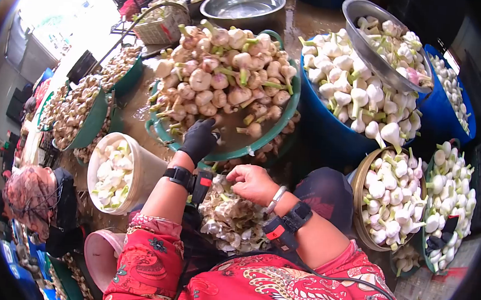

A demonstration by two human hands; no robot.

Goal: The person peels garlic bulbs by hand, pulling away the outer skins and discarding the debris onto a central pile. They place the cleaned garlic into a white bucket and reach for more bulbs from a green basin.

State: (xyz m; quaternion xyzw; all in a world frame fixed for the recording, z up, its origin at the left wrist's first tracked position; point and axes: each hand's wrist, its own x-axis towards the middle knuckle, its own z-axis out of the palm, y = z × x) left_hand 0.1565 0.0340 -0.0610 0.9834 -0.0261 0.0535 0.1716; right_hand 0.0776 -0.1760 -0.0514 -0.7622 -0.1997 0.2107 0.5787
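Note:
My left hand [200, 140], in a dark glove, is at the near rim of a large green basin [279, 135] heaped with untrimmed garlic bulbs [211, 84]. Its fingers are bent inward over the brownish inside of the basin, and what they hold, if anything, is too small to name. Bare and curled, my right hand [253, 185] hovers above a pile of garlic skins and trimmings [233, 219] between my knees. Thumb and fingers are drawn together there; anything within them is hidden.
A white bucket [138, 179] of peeled garlic stands at left, near a pink bucket [100, 260]. On the right are a blue tub [323, 122] of white garlic, a tilted metal bowl [365, 44] on it, and another full bucket [361, 183]. A person [36, 202] sits at left.

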